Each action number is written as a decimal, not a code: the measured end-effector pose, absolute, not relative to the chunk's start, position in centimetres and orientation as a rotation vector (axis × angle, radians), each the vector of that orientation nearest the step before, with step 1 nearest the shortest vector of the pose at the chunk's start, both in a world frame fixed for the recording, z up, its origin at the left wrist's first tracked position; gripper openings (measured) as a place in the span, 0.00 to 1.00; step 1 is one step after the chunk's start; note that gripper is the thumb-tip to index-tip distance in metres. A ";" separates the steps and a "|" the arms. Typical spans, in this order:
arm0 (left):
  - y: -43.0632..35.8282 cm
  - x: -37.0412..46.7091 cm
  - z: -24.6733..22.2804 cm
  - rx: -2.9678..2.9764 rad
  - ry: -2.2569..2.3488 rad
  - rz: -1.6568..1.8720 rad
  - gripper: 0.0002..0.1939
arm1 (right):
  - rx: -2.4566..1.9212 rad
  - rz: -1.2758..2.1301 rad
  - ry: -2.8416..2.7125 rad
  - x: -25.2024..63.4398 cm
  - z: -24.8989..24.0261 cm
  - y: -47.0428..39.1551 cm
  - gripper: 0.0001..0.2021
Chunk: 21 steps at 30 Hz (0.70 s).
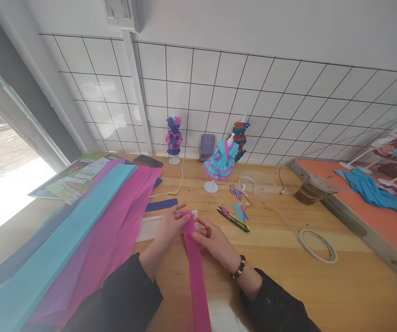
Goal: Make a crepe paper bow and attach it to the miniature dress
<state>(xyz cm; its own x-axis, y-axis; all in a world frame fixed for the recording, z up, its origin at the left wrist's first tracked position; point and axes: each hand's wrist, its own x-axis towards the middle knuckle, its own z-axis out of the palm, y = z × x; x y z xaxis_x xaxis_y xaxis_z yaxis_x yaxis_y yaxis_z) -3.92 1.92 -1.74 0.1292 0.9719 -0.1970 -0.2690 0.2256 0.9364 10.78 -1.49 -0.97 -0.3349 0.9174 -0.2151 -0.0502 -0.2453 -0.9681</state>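
Observation:
A long magenta strip of crepe paper (197, 276) runs from the table's near edge up to both hands. My left hand (172, 225) grips its far end from the left, thumb on top. From the right, my right hand (213, 237) pinches the strip's edge between thumb and fingers. Partly under my left hand lies a white strip (148, 228), with a flat dark blue strip (162, 204) just beyond. A yellow-and-black pair of thread snips or cutter (233, 219) rests to the right of my hands, beside a turquoise and pink scrap (240, 212).
Turquoise, pink and purple sheets (70, 244) are piled at left. Small dress forms stand by the tiled wall, one in a turquoise dress (222, 161). A tape roll (318, 246), a brown cup (314, 189) and an orange raised surface (357, 203) are at right.

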 end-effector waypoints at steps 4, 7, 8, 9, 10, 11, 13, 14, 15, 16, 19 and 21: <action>2.0 -4.2 -1.6 0.868 0.994 1.201 0.26 | -1.023 1.773 -1.357 10.4 -0.8 -2.3 0.23; 2.2 -4.6 -1.3 0.861 0.973 1.305 0.20 | -0.997 1.820 -1.258 11.1 -0.7 -2.0 0.16; 2.4 -4.7 -1.2 0.872 0.979 1.331 0.19 | -1.010 1.811 -1.213 11.5 -0.6 -1.7 0.15; 2.6 -4.9 -1.3 0.899 1.001 1.342 0.19 | -1.025 1.792 -1.169 11.8 -0.6 -1.4 0.15; 2.9 -5.0 -1.3 0.916 1.065 1.335 0.20 | -1.037 1.762 -1.125 12.2 -0.6 -1.1 0.14; 3.1 -5.1 -1.5 0.954 1.125 1.305 0.21 | -1.045 1.732 -1.087 12.5 -0.6 -0.7 0.14; 3.8 -5.1 -2.0 1.121 1.199 1.221 0.23 | -1.054 1.668 -1.042 13.0 -0.7 -0.2 0.14; 4.1 -5.1 -2.2 1.256 1.240 1.170 0.23 | -1.059 1.642 -1.037 13.1 -0.9 0.1 0.14; 4.5 -5.2 -2.4 1.308 1.252 1.134 0.22 | -1.062 1.628 -1.039 13.2 -1.0 0.2 0.14; 4.9 -5.2 -2.4 1.347 1.250 1.100 0.21 | -1.064 1.620 -1.047 13.2 -1.2 0.3 0.14; 6.3 -6.1 -1.6 1.476 1.234 0.990 0.16 | -1.063 1.611 -1.079 13.1 -1.9 0.4 0.14; 7.3 -7.2 -0.3 1.570 1.235 0.994 0.08 | -1.063 1.600 -1.102 13.0 -2.2 0.4 0.13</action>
